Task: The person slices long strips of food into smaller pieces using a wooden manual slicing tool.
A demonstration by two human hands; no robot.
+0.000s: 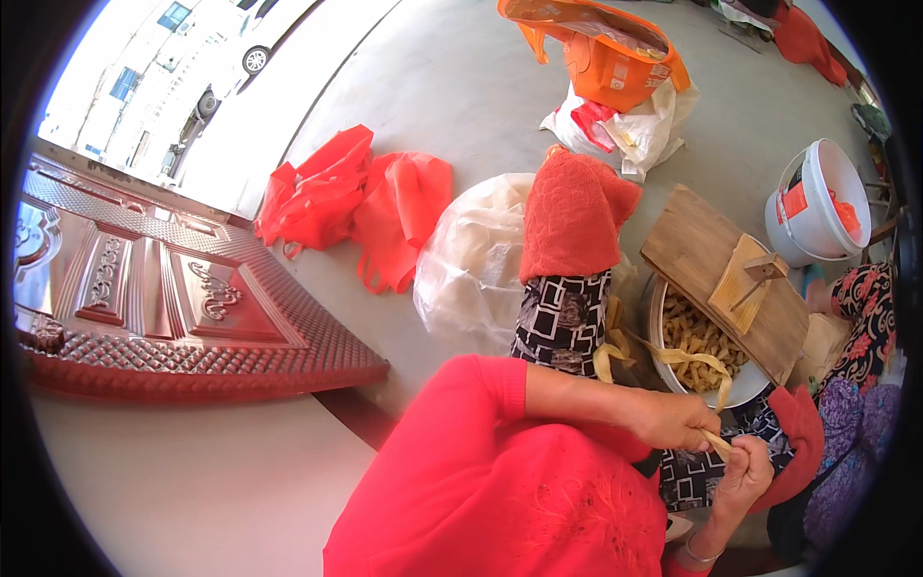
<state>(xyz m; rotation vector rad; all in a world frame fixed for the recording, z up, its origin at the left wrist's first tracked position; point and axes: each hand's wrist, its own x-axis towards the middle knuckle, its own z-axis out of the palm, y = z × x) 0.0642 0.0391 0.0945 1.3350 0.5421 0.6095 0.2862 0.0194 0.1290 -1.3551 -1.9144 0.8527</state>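
A long, pale yellow flat strip runs over the rim of a metal basin and down to my hands; its material I cannot make out. My left hand pinches the strip, fingers closed. Just below it, my right hand, with a bangle on the wrist, grips the same strip between thumb and fingers. Inside the basin lie many short, twisted yellow-brown pieces. Across its top rests a wooden board, which carries a stack of yellowish strips with a small wooden piece on it.
Red cloths cover my knees. A white plastic bag stands beside my leg, near red fabric bags. Farther off are an orange bag and a white bucket. Another person's patterned leg shows at right; a carved red door stands left.
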